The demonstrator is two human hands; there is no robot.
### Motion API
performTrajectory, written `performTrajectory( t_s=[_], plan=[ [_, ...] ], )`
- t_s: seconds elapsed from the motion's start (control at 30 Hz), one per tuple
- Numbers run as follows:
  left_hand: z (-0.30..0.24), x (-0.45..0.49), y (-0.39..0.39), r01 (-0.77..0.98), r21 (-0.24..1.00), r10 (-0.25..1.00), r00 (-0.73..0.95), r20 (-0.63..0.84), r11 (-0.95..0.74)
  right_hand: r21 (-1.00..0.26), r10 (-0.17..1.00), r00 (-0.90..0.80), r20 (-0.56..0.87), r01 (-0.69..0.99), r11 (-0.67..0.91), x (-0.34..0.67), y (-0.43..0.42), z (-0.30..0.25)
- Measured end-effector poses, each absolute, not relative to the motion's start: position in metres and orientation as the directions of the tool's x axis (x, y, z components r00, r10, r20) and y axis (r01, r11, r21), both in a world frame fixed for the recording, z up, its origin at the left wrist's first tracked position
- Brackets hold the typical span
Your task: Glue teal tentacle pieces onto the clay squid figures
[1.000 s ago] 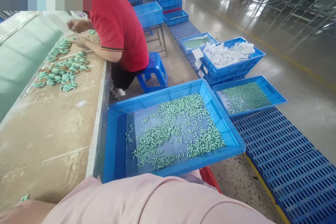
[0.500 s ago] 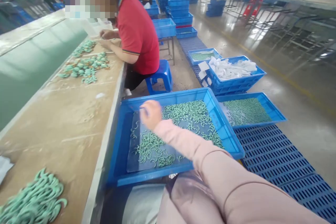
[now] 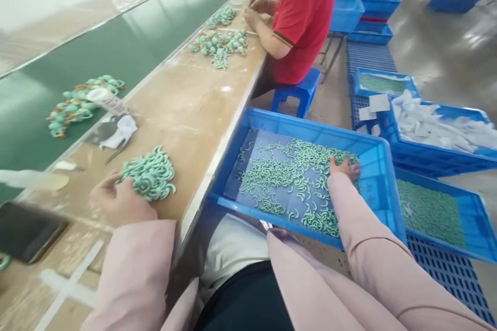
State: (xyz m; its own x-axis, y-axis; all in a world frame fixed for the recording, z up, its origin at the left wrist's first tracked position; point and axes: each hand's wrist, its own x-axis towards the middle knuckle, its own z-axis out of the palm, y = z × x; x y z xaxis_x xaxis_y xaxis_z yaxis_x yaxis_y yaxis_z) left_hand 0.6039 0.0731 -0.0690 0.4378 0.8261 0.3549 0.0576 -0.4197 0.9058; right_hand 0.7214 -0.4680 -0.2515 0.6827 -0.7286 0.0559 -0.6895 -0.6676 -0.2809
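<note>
Green curved pieces (image 3: pixel 149 176) make a pile just under the left hand (image 3: pixel 120 199), which is half open and cupped against them on the table (image 3: pixel 194 98). The right hand (image 3: pixel 345 168) lies open on loose pieces (image 3: pixel 272 176) in a blue tray (image 3: pixel 295 126), set close beside the table, so both hands can reach without long stretch.
</note>
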Motion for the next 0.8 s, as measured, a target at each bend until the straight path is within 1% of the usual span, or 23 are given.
performTrajectory(
  t_s=[0.1,0.2,0.33,0.43,0.53,0.67,0.73,0.8],
  plan=[
    [-0.076,0.599,0.079,0.053,0.912,0.870,0.327,0.369,-0.407,-0.241,-0.741,0.672,0.017,-0.716,-0.655,0.727,-0.461,-0.257],
    [-0.078,0.597,0.079,0.060,0.910,0.879,0.289,0.378,-0.411,-0.213,-0.717,0.697,0.009,-0.699,-0.682,0.730,-0.455,-0.260],
    [-0.076,0.597,0.077,0.054,0.919,0.890,0.276,0.363,-0.391,-0.197,-0.659,0.752,0.025,-0.642,-0.741,0.727,-0.446,-0.263],
    [-0.075,0.597,0.077,0.034,0.931,0.902,0.261,0.344,-0.364,-0.204,-0.590,0.807,0.030,-0.573,-0.794,0.725,-0.436,-0.265],
    [-0.075,0.596,0.077,0.024,0.937,0.911,0.243,0.334,-0.350,-0.222,-0.487,0.873,0.024,-0.471,-0.854,0.722,-0.424,-0.266],
    [-0.074,0.595,0.077,0.017,0.940,0.915,0.234,0.329,-0.342,-0.247,-0.320,0.947,0.020,-0.305,-0.920,0.711,-0.402,-0.269],
    [-0.073,0.595,0.076,0.010,0.942,0.917,0.231,0.326,-0.337,-0.265,-0.206,0.978,0.012,-0.196,-0.944,0.704,-0.388,-0.272],
    [-0.073,0.594,0.077,-0.001,0.943,0.918,0.230,0.323,-0.332,-0.296,-0.063,0.998,0.000,-0.060,-0.953,0.695,-0.373,-0.275]
  ],
)
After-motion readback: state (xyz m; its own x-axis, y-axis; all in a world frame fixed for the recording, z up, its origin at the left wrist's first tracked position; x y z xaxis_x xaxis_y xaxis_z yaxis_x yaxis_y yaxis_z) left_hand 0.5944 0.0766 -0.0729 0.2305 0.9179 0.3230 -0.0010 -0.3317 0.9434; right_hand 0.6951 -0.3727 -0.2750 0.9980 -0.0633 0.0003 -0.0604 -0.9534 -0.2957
